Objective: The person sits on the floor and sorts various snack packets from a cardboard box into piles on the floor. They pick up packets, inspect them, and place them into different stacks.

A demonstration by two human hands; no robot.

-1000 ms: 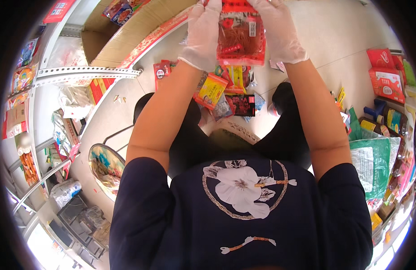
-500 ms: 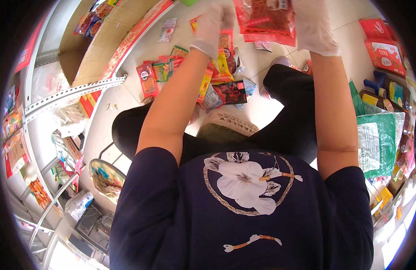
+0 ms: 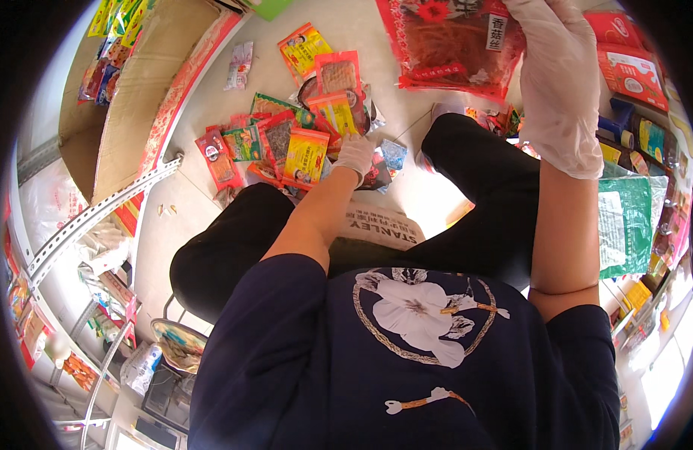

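My right hand (image 3: 562, 90), in a thin translucent glove, grips a large red plastic bag (image 3: 450, 46) by its right edge. Dried reddish-brown strips show through the bag's clear window. My left hand (image 3: 356, 156), gloved as well, reaches down to a heap of small food packets on the floor. Its fingers point into the heap beside a dark packet (image 3: 376, 177) and a yellow packet (image 3: 305, 157); whether they grip one is hidden. Also in the heap are a second yellow packet (image 3: 333, 112), a green packet (image 3: 243, 142) and a red packet (image 3: 220, 159).
A small pale packet (image 3: 240, 66) lies apart on the tiled floor. At left are a large cardboard box (image 3: 148, 90) and a perforated metal shelf frame (image 3: 99, 214). A printed sack (image 3: 380, 225) is between my legs. Red cartons (image 3: 633, 73) and a green package (image 3: 627, 225) stand at right.
My left hand has come down and nearer to me, onto the packet heap. The red bag is still in my right hand, which has shifted slightly right and shows more fully.
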